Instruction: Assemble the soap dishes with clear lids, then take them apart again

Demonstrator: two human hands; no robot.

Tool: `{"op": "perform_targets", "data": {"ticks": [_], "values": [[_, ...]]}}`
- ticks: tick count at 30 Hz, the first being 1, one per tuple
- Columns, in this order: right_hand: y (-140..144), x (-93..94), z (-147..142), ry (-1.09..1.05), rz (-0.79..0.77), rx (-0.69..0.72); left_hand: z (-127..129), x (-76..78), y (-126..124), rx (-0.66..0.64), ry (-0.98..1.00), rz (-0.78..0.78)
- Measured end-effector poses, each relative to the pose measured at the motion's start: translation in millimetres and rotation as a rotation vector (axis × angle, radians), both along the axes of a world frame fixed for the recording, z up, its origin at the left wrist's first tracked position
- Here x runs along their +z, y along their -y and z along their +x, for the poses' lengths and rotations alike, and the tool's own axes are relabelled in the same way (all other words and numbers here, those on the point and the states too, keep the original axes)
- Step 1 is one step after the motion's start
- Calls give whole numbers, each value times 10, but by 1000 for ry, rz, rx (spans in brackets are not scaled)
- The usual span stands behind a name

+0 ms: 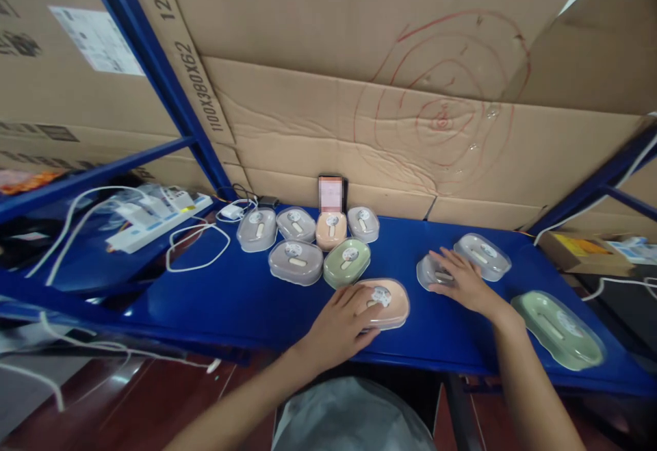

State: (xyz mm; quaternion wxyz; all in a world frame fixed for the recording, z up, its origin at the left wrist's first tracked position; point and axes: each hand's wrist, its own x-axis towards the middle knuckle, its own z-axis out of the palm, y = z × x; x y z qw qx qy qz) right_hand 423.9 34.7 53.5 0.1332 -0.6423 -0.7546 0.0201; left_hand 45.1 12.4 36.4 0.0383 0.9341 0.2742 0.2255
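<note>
Resting your left hand [343, 324] flat on the pink case [384, 302], fingers spread, your right hand [460, 281] open over the grey case [430, 271], blue shelf [246, 300] beneath.

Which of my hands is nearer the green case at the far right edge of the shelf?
Right. The right hand rests on a grey case just left of the green case; the left hand lies farther left, on the pink case.
</note>
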Motion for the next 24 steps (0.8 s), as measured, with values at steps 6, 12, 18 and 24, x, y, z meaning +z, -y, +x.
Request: {"op": "perform_targets", "data": {"ticks": [6,12,18,24], "values": [[-640,139,47,-30,-20,130,596,263,-638,98,-71,26],[-692,169,-69,-16,186,54,795,200,-711,57,-46,119],[-488,20,-32,30,133,90,779,4,-489,-94,-51,85],[-628,-70,-101,-4,128,89,812,19,-575,-56,-11,22]]}}
